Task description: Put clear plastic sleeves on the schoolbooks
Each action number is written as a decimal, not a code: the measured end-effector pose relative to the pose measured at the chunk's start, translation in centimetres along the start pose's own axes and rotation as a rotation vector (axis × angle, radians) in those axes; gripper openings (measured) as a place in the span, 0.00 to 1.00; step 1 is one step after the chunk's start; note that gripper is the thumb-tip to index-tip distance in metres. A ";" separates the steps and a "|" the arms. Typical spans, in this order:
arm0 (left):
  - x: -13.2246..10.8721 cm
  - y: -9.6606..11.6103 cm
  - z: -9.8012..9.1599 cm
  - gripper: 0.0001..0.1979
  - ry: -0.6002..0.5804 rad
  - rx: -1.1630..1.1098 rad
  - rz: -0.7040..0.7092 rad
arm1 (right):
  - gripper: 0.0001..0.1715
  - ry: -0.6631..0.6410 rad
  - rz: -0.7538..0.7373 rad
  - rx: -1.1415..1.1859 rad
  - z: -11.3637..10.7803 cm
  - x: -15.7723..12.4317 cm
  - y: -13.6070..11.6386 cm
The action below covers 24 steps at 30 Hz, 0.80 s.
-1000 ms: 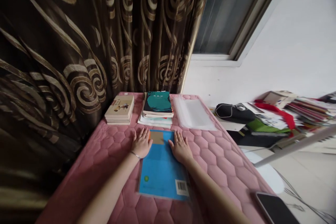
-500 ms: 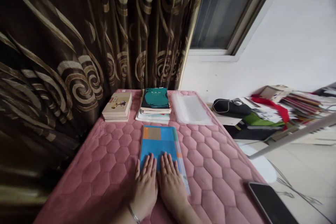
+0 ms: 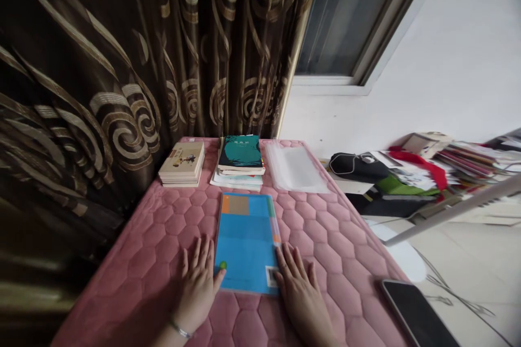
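Note:
A blue book with a clear plastic cover (image 3: 246, 244) lies flat on a pink quilted mat (image 3: 163, 238), with a barcode at its near right corner. My left hand (image 3: 197, 287) rests palm down on the mat, its thumb at the book's near left edge. My right hand (image 3: 301, 298) lies spread beside the near right corner, fingertips on the cover. Neither hand grips anything. A silver bangle circles my left wrist.
Beyond the blue book stand a cream book stack (image 3: 182, 164), a teal book on papers (image 3: 241, 153) and a clear plastic sleeve (image 3: 293, 169). A dark curtain (image 3: 122, 65) hangs left. A black phone (image 3: 417, 314) lies low right, beyond the mat's edge, with cluttered books (image 3: 464, 160) further off.
The book has moved away from me and its far end now lies nearer the stacks. My hands have shifted from on top of the book to either side of its near end, fingers spread.

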<state>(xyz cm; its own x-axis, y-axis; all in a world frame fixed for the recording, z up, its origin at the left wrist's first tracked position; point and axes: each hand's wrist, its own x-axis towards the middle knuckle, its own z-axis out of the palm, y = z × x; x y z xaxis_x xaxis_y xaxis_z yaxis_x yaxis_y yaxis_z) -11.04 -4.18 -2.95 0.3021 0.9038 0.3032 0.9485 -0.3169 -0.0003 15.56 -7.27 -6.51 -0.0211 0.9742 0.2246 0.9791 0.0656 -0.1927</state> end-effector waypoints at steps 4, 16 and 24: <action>0.6 0.6 -0.1 0.24 -0.101 -0.106 -0.112 | 0.28 0.054 0.013 -0.059 -0.1 -0.3 -0.2; 6.1 0.0 -1.7 0.17 -0.432 -0.674 -0.527 | 0.37 0.112 -0.044 -0.092 0.3 0.8 -2.5; 7.1 1.4 -3.2 0.13 -0.334 -1.322 -0.620 | 0.23 0.023 0.026 0.285 -3.0 3.3 -3.6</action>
<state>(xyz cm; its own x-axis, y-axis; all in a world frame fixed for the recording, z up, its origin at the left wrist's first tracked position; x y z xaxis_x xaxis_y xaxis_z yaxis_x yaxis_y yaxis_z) -7.85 0.83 2.29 0.0754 0.9531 -0.2932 0.2160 0.2714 0.9379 12.53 -4.91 -2.24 0.0112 0.9716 0.2365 0.8827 0.1016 -0.4589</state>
